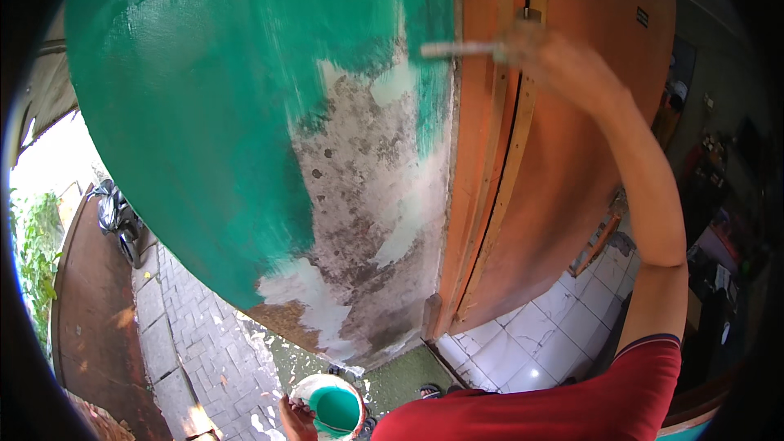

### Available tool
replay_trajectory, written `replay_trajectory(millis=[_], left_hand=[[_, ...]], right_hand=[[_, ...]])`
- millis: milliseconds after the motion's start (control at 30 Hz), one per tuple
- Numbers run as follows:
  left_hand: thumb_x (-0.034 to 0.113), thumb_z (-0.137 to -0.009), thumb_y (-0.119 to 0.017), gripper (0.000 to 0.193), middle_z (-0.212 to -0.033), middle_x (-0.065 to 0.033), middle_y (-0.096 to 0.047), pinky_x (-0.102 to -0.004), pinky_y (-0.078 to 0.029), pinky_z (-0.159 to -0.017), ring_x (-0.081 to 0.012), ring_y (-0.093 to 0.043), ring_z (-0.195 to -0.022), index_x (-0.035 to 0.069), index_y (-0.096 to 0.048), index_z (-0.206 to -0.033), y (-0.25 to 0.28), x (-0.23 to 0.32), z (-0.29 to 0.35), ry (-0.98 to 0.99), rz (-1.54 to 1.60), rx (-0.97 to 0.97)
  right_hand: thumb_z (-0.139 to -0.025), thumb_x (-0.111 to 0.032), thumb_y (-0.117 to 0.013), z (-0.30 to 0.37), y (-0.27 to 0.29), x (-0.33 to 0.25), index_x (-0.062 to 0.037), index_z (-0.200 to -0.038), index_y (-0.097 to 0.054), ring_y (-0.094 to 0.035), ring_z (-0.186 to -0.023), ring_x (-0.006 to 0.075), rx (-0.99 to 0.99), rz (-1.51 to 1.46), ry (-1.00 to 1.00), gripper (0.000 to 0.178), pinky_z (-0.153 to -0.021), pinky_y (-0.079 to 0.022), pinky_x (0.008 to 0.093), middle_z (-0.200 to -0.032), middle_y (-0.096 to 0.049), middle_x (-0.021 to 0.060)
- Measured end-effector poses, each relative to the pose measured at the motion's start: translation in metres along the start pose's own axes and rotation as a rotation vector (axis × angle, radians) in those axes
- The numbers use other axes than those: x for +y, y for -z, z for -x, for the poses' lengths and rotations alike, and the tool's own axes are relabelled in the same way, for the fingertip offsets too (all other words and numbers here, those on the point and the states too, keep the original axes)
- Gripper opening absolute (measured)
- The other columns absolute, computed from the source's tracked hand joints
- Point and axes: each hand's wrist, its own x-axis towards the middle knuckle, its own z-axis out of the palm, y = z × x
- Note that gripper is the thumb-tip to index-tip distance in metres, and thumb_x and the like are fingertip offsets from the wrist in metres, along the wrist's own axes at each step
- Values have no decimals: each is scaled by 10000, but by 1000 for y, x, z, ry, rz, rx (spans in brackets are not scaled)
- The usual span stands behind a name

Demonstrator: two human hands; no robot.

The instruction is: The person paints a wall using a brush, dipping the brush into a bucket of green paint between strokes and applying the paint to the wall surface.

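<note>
Paint bucket (302, 388) sits at 6 o'clock, left hand (296, 420) curled on its rim; the right hand (539, 51) grips a blurry stick (456, 49), maybe a brush, at 1 o'clock. Most of the wall (204, 122) is green, but a grey patch (359, 163) looks undone. An orange door (572, 163) gets in the way at 3 o'clock, with a motorbike (119, 219) far off at 9.

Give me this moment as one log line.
Right hand: holding blurred brush-like tool; left hand: at paint bucket; wall: green, bare patch
</note>
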Motion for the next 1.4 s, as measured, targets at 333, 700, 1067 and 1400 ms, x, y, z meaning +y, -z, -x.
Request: replay_trajectory(millis=[333,700,1067,1400], left_hand=[[493,-870,-611,327,-725,1,-578,-302,-403,-507,-159,-511,-592,177,-530,-902,-17,1,4,37,-33,-13],[466,-886,-589,315,-648,21,-499,-292,-370,-478,-132,-453,-538,180,-486,-807,-29,6,8,58,-47,-51],[481,-887,-574,368,-630,5,-482,-299,-360,-472,-137,-449,-531,143,-482,-776,2,-1,-5,73,-38,-75],[396,-923,-542,321,-656,-6,-506,-302,-399,-498,-145,-501,-590,128,-507,-751,-9,4,22,78,-132,-216]], right_hand=[[-904,-198,-592,-3,-28,-40,-71,-1252,-567,-611,-728,267,219,-71,-292,371,-553,-522,394,-963,-604,118],[-866,-133,-576,88,-52,-179,8,-1354,-441,-590,-762,220,-241,-305,-173,525,-581,-552,319,-865,-511,78],[-894,21,-461,17,-3,-109,-343,-1419,-369,-632,-885,262,-445,-451,-76,645,-801,-571,382,-1020,-577,132],[-890,-100,-574,-11,15,-52,-94,-1156,-628,-602,-732,303,193,-241,-511,272,-619,-512,385,-868,-557,114]])
